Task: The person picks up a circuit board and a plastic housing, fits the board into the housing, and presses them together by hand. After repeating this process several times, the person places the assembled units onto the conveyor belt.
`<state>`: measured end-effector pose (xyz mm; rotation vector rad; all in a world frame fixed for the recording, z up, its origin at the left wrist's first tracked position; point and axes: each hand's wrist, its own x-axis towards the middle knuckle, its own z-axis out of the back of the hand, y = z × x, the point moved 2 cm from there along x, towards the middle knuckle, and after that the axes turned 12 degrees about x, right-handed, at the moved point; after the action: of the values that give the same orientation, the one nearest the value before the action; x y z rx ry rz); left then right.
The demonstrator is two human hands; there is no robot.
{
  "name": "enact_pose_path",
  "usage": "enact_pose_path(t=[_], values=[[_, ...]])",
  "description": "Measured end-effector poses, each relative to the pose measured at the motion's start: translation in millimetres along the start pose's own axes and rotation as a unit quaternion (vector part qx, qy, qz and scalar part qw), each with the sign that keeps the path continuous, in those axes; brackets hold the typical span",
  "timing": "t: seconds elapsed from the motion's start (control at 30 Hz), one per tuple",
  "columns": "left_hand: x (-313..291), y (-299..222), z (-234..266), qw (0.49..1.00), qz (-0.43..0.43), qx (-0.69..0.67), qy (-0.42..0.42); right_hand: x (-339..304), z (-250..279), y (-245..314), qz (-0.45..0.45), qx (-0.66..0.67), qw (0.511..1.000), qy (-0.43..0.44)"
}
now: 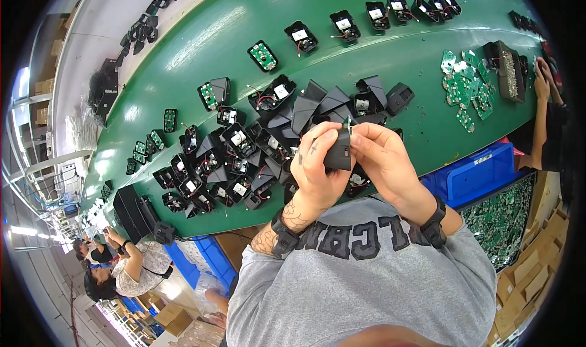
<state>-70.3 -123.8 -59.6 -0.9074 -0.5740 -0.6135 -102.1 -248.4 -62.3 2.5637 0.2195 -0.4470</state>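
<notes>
My left hand (315, 167) is wrapped round a black plastic housing (339, 154), raised over the near edge of the green table. My right hand (383, 159) has its thumb and fingers closed at the housing's upper end. A thin edge of a green circuit board (348, 126) shows there between the fingertips. How far the board sits in the housing is hidden by my hands. Just beyond, a heap of open black housings (239, 140) with white parts and red wires spreads to the left, with black covers (334, 99) among them.
Loose green circuit boards (467, 90) lie at the right beside a black box of small parts (508, 75). A row of open housings (345, 26) lines the far side. A blue bin (473, 175) stands at the near right. Other people work at both ends.
</notes>
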Motion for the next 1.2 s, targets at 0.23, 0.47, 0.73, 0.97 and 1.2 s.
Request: enact_pose_path(t=[0.23,0.47,0.73,0.97,1.2], values=[[0,0,2,0.999,-0.02,-0.036,0.016,-1,2,6,-0.05,0.047,0.997,0.03],[7,4,10,0.959,0.199,-0.15,0.131,5,-8,25,0.084,-0.221,0.972,0.016],[14,11,19,0.778,0.39,-0.402,0.284,19,7,46,0.024,-0.276,0.959,0.055],[21,18,26,0.836,0.334,-0.319,0.297,12,9,37,-0.004,-0.186,0.979,0.082],[19,8,18,0.841,0.378,-0.316,0.223,5,-16,35,0.134,-0.288,0.948,-0.014]])
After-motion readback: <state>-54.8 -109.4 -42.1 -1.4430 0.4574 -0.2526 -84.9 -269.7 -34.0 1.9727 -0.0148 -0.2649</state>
